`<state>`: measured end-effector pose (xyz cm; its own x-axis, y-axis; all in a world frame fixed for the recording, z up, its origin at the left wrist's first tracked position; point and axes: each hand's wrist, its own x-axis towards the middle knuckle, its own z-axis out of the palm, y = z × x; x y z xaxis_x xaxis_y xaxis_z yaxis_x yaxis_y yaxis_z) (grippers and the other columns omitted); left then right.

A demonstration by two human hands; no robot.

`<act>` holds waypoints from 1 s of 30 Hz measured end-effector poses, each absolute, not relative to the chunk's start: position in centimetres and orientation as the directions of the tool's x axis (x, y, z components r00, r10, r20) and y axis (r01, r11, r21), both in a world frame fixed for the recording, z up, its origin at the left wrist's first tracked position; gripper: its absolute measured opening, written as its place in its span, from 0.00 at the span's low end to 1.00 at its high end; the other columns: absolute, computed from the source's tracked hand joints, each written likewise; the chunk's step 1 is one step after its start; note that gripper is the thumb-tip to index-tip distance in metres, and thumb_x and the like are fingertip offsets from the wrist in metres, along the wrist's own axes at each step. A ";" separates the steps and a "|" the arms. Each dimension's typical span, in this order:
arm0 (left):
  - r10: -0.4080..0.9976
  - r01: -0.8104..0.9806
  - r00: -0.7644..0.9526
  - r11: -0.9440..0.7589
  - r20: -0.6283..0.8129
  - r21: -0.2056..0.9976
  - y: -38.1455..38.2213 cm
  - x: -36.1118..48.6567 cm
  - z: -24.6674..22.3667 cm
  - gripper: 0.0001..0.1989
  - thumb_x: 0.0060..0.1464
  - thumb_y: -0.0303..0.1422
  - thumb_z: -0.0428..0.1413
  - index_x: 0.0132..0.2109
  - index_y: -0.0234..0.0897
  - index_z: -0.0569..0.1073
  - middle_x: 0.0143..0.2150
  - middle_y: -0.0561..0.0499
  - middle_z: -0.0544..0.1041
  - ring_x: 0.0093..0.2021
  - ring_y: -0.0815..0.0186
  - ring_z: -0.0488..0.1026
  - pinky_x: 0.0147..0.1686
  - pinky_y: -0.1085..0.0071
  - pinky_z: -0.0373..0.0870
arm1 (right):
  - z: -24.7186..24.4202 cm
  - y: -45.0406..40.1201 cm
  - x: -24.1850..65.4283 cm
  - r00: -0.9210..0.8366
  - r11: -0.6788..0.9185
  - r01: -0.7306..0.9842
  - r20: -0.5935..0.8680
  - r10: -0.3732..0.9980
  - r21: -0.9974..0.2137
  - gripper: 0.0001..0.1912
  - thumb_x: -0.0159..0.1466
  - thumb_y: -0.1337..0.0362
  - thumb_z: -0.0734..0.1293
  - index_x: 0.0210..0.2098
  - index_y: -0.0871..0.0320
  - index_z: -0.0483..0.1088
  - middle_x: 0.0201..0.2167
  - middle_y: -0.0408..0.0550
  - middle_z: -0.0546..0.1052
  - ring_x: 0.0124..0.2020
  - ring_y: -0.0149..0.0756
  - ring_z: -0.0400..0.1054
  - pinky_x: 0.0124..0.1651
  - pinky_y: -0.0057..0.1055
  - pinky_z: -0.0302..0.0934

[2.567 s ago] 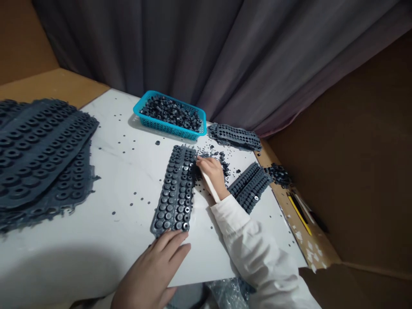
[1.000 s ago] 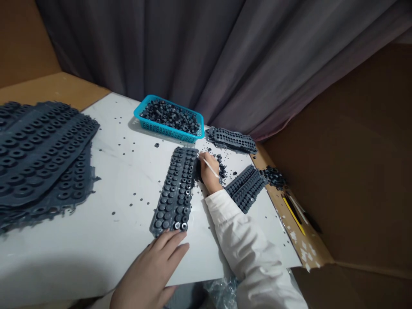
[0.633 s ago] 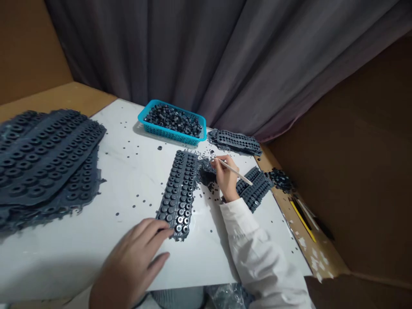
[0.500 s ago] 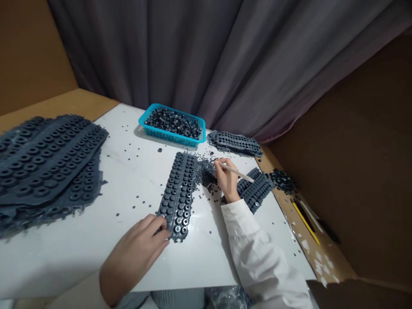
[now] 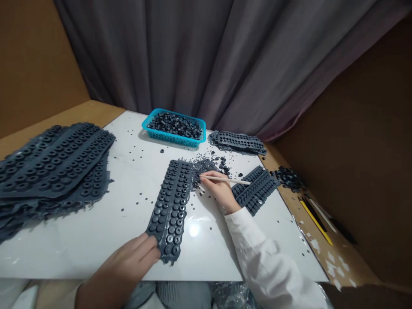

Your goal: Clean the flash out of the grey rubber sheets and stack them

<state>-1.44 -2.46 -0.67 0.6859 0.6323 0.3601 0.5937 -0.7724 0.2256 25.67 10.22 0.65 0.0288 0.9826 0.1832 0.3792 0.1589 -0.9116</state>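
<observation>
Glare spots the glossy white tabletop between the left hand and right hand; a soft shadow lies beside the right forearm. Beyond both hands, the dark grey fabric curtain is dim.

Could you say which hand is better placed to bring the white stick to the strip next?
Probably the right hand: it holds the white stick near the far end of the studded strip, while the left hand touches its near end.
</observation>
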 end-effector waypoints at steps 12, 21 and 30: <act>0.570 0.542 0.555 -0.800 0.606 0.256 -5.4 2.3 -1.3 0.22 0.66 0.28 0.35 0.39 0.40 0.74 0.36 0.56 0.76 0.39 0.70 0.70 0.43 0.74 0.63 | -1.3 11.4 24.3 -0.326 0.607 0.486 0.513 0.794 -0.629 0.08 0.63 0.62 0.65 0.34 0.56 0.75 0.38 0.54 0.79 0.41 0.39 0.74 0.46 0.37 0.68; 0.516 0.508 0.542 -0.830 0.663 0.230 -4.7 1.7 -2.1 0.20 0.66 0.27 0.38 0.38 0.38 0.75 0.38 0.56 0.78 0.40 0.73 0.73 0.45 0.81 0.66 | -1.2 11.3 24.5 -0.365 0.639 0.490 0.526 0.768 -0.593 0.08 0.64 0.63 0.63 0.37 0.56 0.73 0.39 0.54 0.79 0.43 0.38 0.73 0.47 0.36 0.68; 0.546 0.487 0.566 -0.826 0.618 0.283 -4.9 1.3 -2.1 0.18 0.65 0.26 0.39 0.40 0.36 0.75 0.39 0.54 0.79 0.40 0.71 0.75 0.42 0.80 0.71 | -1.2 11.6 24.7 -0.504 0.661 0.600 0.429 0.750 -0.451 0.09 0.66 0.62 0.60 0.39 0.56 0.71 0.47 0.54 0.76 0.50 0.40 0.69 0.52 0.41 0.64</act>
